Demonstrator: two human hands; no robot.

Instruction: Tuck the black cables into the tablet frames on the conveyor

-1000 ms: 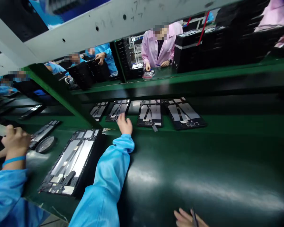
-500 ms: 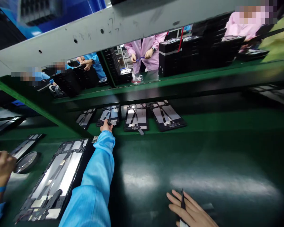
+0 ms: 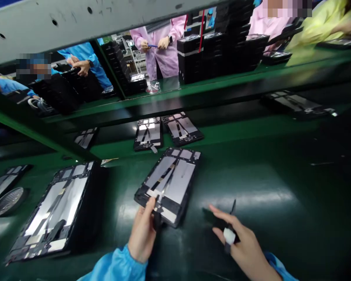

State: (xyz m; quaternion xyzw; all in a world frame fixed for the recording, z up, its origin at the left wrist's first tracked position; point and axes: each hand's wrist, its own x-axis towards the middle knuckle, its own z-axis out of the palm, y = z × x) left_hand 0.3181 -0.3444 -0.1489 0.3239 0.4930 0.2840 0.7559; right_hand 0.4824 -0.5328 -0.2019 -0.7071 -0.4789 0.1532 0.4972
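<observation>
My left hand (image 3: pixel 143 232) grips the near edge of an opened tablet chassis (image 3: pixel 171 181), holding it tilted just above the green belt (image 3: pixel 251 183). Its silver inner plates and black cables face up. My right hand (image 3: pixel 240 244) hovers to the right of the tablet, fingers curled round black tweezers (image 3: pixel 232 208) with a white piece at their base. Both sleeves are light blue.
A second open tablet (image 3: pixel 55 207) lies at the left on the belt. Two more tablets (image 3: pixel 168 130) lie further back, and another one (image 3: pixel 298 103) at the far right. A round metal dish (image 3: pixel 7 201) sits at the left edge. Workers stand behind stacked black trays (image 3: pixel 219 50).
My left hand took a tablet from the far row and drew it back toward me. My right hand rose and closed round the tweezers. The view has shifted right.
</observation>
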